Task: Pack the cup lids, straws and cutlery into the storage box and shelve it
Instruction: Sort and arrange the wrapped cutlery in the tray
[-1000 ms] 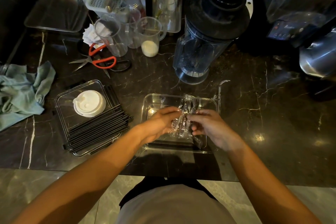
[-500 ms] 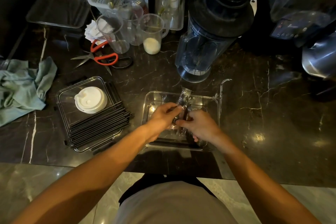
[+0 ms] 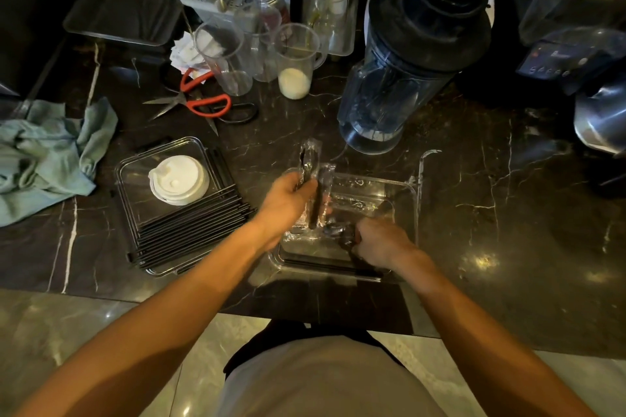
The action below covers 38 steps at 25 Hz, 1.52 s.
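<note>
Left hand (image 3: 288, 203) has lifted wrapped cutlery (image 3: 313, 186) upright from the storage box (image 3: 411, 213); right hand (image 3: 379, 242), now apart, grips another packet: repositioning continues.

Marble counter (image 3: 508, 213); scissors (image 3: 203, 101), perhaps cloth (image 3: 44, 159).

A dark marble surface (image 3: 474, 213) veined in white carries white round plastic cup lids (image 3: 179, 184), black thin straws (image 3: 189, 230), orange-handled metal scissors (image 3: 200, 100) and a pale green crumpled cloth (image 3: 44, 156).
</note>
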Each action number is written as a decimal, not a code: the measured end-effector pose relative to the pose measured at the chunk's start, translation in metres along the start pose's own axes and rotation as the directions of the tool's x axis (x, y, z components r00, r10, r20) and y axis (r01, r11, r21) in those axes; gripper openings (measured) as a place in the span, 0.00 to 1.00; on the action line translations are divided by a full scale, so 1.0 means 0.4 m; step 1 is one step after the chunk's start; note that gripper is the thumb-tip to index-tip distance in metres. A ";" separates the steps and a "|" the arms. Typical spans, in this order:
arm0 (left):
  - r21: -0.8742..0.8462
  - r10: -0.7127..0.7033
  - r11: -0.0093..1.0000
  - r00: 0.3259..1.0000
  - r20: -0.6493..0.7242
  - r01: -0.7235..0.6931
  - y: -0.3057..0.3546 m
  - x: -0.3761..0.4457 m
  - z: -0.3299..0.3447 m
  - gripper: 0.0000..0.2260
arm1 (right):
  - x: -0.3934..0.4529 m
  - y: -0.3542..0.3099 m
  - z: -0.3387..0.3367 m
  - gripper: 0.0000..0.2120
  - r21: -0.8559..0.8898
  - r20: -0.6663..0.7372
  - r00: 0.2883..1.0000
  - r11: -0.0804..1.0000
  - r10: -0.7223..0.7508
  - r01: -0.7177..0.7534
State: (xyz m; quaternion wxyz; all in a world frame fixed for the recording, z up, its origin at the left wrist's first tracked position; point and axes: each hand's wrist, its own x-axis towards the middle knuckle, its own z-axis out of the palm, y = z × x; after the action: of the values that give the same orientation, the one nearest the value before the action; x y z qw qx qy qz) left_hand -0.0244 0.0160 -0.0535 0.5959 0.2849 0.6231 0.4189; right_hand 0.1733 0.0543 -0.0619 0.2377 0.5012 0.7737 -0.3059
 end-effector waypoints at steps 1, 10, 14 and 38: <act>-0.068 -0.013 0.998 1.000 0.009 0.014 0.008 0.000 -0.007 0.10 | 0.002 -0.001 -0.004 0.04 0.020 0.005 1.000 1.000 -0.010 0.010; -0.157 -0.022 0.988 1.000 -0.022 0.018 0.031 -0.004 -0.056 0.11 | -0.015 0.047 -0.108 0.05 0.215 0.059 0.998 0.976 0.004 -0.016; -0.173 -0.028 0.985 0.999 -0.028 0.023 0.027 0.000 -0.053 0.11 | -0.009 0.008 -0.088 0.03 0.534 0.103 0.994 0.841 0.032 -0.083; 0.785 0.009 0.601 0.984 0.178 -0.147 0.015 0.002 0.023 0.13 | 0.029 0.016 -0.024 0.17 -0.071 -0.285 0.955 0.991 0.085 -0.110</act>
State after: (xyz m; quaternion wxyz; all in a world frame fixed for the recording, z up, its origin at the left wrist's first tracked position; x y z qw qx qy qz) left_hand -0.0161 0.0214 -0.0484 0.4349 0.5787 0.6826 0.1003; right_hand 0.1741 0.0705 -0.0645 0.1613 0.5665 0.7865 -0.1858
